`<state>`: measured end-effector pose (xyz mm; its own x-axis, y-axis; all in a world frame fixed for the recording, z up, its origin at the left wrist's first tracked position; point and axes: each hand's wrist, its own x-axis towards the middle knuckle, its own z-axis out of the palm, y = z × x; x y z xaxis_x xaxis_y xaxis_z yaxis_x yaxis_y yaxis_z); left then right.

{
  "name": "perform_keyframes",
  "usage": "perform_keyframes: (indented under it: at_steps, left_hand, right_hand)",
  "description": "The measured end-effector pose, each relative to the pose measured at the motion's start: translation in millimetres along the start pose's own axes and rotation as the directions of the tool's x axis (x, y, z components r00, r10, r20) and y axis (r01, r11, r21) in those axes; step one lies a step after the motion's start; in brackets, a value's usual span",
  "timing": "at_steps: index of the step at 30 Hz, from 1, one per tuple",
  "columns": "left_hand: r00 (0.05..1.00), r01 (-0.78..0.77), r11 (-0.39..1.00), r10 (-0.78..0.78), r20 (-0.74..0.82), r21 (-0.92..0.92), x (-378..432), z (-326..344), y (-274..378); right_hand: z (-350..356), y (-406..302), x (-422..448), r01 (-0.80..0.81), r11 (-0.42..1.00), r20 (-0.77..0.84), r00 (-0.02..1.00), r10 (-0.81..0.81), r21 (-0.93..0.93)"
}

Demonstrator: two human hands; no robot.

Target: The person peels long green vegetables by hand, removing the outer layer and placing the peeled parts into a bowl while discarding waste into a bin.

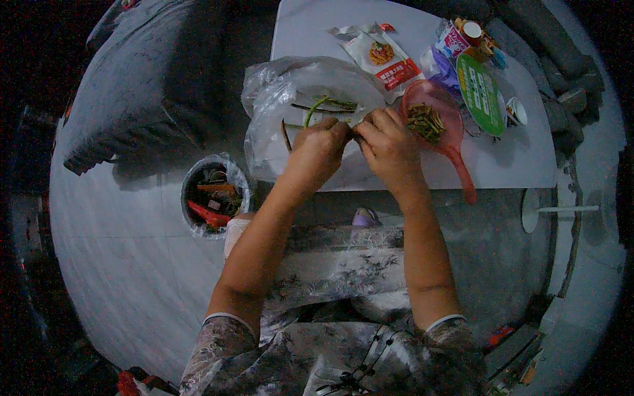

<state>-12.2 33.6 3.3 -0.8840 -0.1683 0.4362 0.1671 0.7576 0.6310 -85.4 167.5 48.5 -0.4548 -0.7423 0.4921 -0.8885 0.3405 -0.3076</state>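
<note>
My left hand (319, 143) and my right hand (389, 138) meet over the near part of a clear plastic bag (267, 128) on the white table. Their fingertips pinch what seems to be a thin, dark vegetable stalk, mostly hidden by the fingers. Several long, thin vegetable stalks (317, 106), green and brownish, lie loose on the bag just beyond my left hand. To the right of my right hand sits a red plastic strainer (458, 119) with its handle over the table's front edge. Short cut or broken green pieces (425, 123) lie in it.
A printed food packet (384, 57) lies behind the bag. At the right stand a green round lid or fan (480, 94) and a purple plastic bag (443, 72). On the floor at left is a lined waste bin (247, 190) holding rubbish, near a cloth-covered piece of furniture (133, 89).
</note>
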Motion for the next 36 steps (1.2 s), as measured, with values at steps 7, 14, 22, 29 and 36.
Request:
perform_keyframes:
  at_steps: [7, 14, 22, 29, 36]
  left_hand:
    - [0.993, -0.053, 0.978, 0.029, 0.117, 0.201, 0, -3, 6]
    - [0.998, 0.013, 0.972, -0.026, -0.053, -0.233, 2, -1, 1]
    - [0.94, 0.331, 0.745, -0.317, 0.13, -0.58, 2, -9, 10]
    - [0.89, 0.436, 0.531, -0.375, 0.26, -0.727, -1, -13, 9]
    - [0.834, 0.521, 0.27, -0.364, 0.415, -0.81, 0, -10, 6]
  right_hand:
    - [1, 1, -5, -0.06, 0.997, 0.121, 0.991, 0.066, -0.052]
    - [4, 10, -5, -0.271, 0.892, 0.096, 0.962, 0.254, 0.361]
    - [11, 12, -9, -0.403, 0.628, 0.18, 0.903, 0.39, 0.666]
    - [16, 13, -10, -0.497, 0.356, 0.334, 0.839, 0.429, 0.791]
    - [17, 2, -8, -0.361, 0.311, 0.168, 0.845, 0.508, 0.879]
